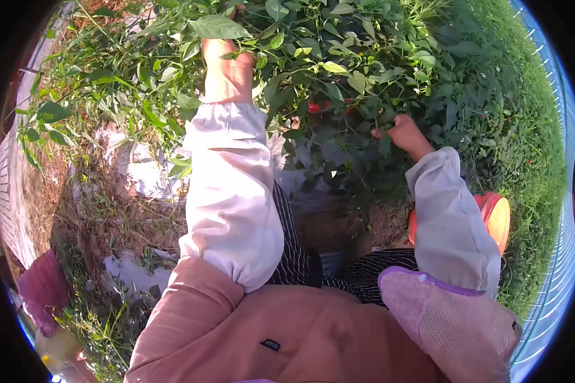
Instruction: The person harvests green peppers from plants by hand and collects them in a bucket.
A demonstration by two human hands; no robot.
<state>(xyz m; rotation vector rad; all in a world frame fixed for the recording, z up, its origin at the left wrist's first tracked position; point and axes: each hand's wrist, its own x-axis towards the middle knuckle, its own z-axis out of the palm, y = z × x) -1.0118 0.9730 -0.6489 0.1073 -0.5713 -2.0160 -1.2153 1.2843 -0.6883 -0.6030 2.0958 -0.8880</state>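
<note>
Leafy green plants point(358, 57) fill the upper part of the view. My left arm stretches forward into them; the wrist point(229, 73) shows, but the leaves cover the fingers. On the right, my right hand point(407, 135) is at the side of the plants, its fingers closed among leaves and stems. Whatever lies between those fingers is too small to make out. Between my two arms, a red pepper-like shape point(317, 107) shows partly through the leaves. Pale sleeve covers, including the left sleeve cover point(233, 191), reach over both forearms.
A red bucket point(494, 220) stands beside my right forearm, which hides part of it. Lilac mesh cloth point(444, 313) hangs at the lower right. Dry grass and pale sheeting point(137, 271) lie on the left ground, with a maroon shape point(43, 287) farther left.
</note>
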